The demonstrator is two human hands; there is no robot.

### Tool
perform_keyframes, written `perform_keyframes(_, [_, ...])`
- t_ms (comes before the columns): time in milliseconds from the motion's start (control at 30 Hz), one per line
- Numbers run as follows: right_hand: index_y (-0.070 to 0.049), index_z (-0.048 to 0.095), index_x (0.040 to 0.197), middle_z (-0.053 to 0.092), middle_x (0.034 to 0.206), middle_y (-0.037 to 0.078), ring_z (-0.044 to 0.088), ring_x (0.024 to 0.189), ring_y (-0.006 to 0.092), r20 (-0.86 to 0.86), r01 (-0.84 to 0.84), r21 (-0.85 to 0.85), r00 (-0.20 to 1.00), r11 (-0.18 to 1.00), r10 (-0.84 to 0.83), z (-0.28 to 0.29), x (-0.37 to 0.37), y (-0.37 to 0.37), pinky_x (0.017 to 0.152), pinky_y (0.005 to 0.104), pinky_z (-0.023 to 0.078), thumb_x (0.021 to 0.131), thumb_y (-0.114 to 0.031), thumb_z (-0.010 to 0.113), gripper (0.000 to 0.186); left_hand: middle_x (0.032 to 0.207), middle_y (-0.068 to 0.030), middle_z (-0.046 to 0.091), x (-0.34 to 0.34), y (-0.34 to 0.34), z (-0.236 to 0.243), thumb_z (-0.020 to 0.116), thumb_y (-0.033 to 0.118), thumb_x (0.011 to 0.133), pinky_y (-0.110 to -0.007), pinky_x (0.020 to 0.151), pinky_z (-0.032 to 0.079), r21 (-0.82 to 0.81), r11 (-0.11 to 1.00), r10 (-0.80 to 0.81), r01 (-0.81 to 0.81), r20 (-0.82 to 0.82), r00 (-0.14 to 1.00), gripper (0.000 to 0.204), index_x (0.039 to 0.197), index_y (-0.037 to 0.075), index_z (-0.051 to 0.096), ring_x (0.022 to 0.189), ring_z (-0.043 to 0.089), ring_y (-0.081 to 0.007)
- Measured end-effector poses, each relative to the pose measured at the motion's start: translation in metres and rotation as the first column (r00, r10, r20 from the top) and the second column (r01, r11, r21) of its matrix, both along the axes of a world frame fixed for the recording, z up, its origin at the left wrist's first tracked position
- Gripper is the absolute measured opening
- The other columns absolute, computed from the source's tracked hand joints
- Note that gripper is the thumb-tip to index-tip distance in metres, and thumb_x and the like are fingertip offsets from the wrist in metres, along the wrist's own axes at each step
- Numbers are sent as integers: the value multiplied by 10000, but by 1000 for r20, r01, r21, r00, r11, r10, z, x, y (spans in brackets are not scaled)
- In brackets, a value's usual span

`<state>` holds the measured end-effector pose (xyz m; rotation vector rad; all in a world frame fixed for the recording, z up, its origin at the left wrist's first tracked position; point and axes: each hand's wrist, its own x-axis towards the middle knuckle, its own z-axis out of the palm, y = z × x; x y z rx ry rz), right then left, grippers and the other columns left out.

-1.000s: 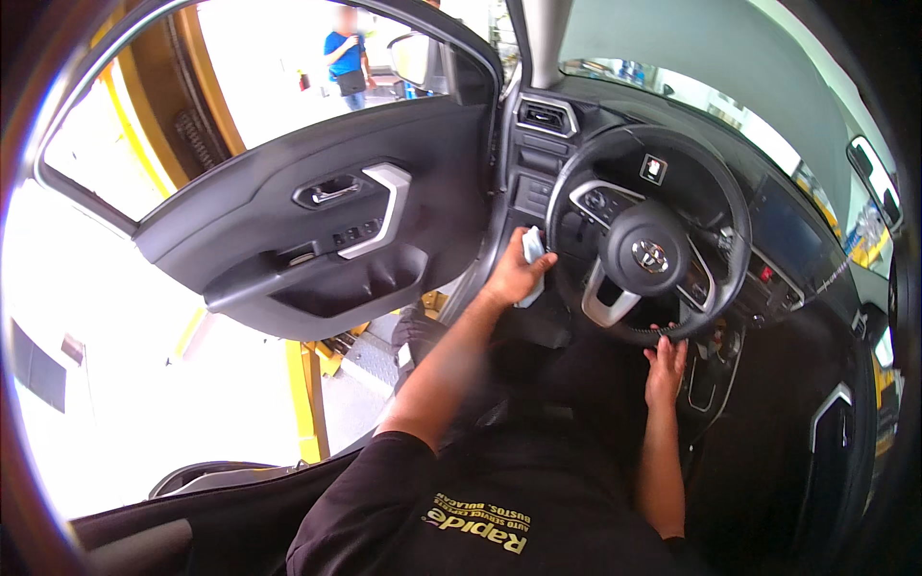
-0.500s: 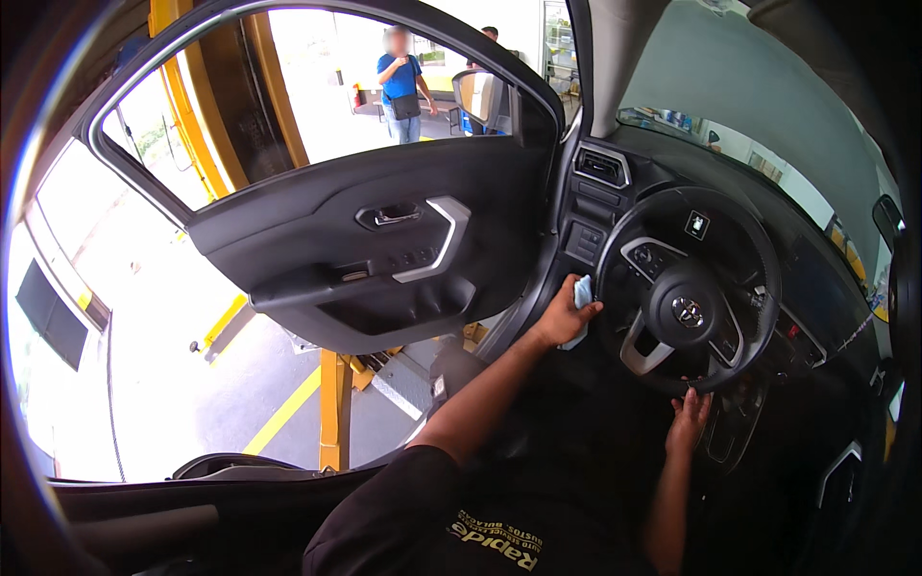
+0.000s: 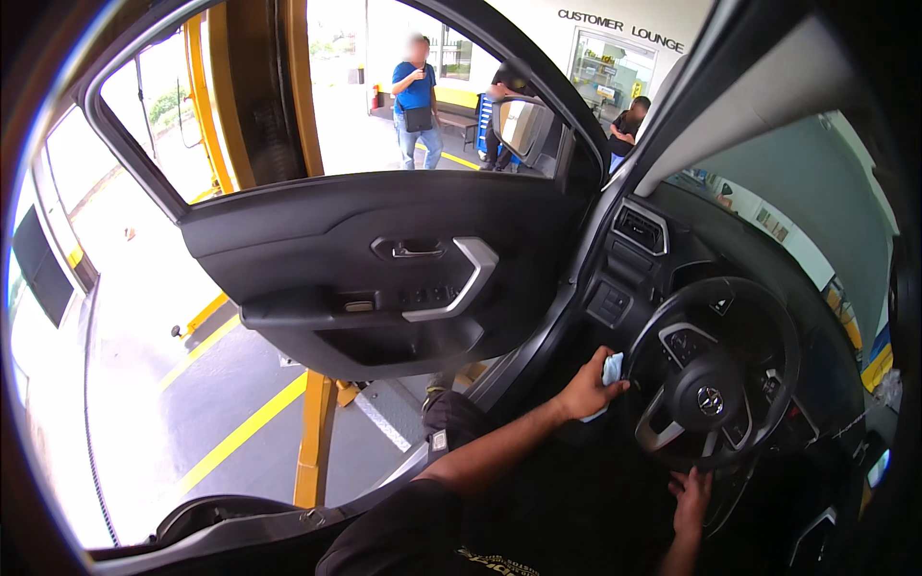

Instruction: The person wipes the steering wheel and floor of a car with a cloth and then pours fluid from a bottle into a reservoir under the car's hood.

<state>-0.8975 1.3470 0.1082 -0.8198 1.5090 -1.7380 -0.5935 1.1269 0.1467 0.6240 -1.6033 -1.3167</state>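
Note:
I sit in a car with my left hand [image 3: 594, 389] gripping a pale blue flat item [image 3: 613, 367], just left of the black steering wheel [image 3: 764, 360]. My right hand [image 3: 690, 492] is at the bottom of the wheel rim with its fingers apart and nothing visible in them. The driver's door [image 3: 403, 269] is wide open on my left, with a silver handle [image 3: 416, 252] and window switches. A dark-clad leg [image 3: 453, 411] of mine reaches toward the door opening. The dashboard's side air vent [image 3: 639, 228] shows above the wheel; the footwell is too dark to make out.
Outside are a yellow lift post [image 3: 315, 432], its upright column [image 3: 271, 96], a painted yellow floor line [image 3: 240, 432], a person in blue [image 3: 415, 96], two others in dark tops [image 3: 629, 125], a blue wheeled cabinet and a bench. A windscreen [image 3: 788, 192] curves ahead.
The view has swung toward the open door, so the wheel and both hands sit lower in the picture. Both hands keep their places by the wheel. More people show outside.

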Motion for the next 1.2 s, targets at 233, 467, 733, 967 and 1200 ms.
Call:
perform_keyframes(233, [-25,596,1186,697,1083,104,667,920,165,-379,-408,610,603,680,702,150,66,-9,804,304,539,941,-138,642,274,870,-60,582,3,-13,-1,760,189,884,-321,703,496,-20,998,-67,65,-63,996,474,1200,70,427,793,577,-130])
perform_keyframes(467, [-21,638,939,656,968,119,619,945,330,-988,-307,-83,-97,948,-118,263,189,-138,853,424,461,819,-80,661,135,884,-112,649,8,-18,2,791,276,852,-336,721,516,-1,1000,-11,11,-8,1000,519,1192,43,476,813,641,-175])
perform_keyframes(733, [-37,642,956,648,1012,85,611,989,275,-922,-172,-96,-356,980,-153,274,191,-208,918,414,421,828,-129,691,165,823,-149,667,7,-14,18,812,328,824,-369,683,521,45,999,3,-4,24,1000,584,1214,37,489,745,678,-245])
perform_keyframes(967, [18,589,1093,601,1093,169,581,1024,345,-770,-278,-551,-195,787,-608,223,156,-160,917,453,438,923,-115,602,216,845,-182,672,2,-17,11,816,282,821,-397,692,522,59,998,6,-7,10,1000,564,1215,56,480,791,693,-322])
perform_keyframes(1200, [11,525,1140,550,1202,213,517,1116,363,-708,-275,-598,-259,753,-657,133,118,-145,979,483,375,929,-252,552,338,833,-167,669,4,-19,9,822,280,814,-386,695,519,13,1000,24,-24,1,1000,578,1222,58,478,780,690,-295])
